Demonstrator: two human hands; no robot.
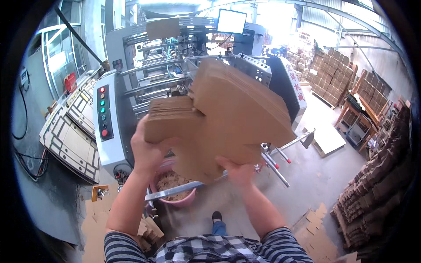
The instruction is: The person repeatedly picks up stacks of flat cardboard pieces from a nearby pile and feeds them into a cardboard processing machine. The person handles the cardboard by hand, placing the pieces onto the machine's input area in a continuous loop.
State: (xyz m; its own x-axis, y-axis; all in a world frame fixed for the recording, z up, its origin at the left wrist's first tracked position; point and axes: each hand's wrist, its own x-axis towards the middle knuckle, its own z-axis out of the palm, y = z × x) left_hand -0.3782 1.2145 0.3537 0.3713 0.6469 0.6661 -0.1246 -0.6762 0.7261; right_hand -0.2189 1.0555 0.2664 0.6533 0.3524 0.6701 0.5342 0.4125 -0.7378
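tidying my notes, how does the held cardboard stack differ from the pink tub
The cardboard stack is brown and angular; the pink tub is rounded. The left hand and right hand hold the stack up; the tub sits lower, partly behind a metal bar. Brown material shows in both.

The machine (115, 85) obstructs forward passage, its control panel (104, 113) standing left of the left hand (149, 151). Below the stack (237, 120), a metal bar (175, 191) crosses over the tub (186, 203), obstructing downward reach there. Rods (276, 172) project right of the right hand (240, 173); beyond them, open floor (311, 175) permits passage as far as the cardboard pile (377, 186).
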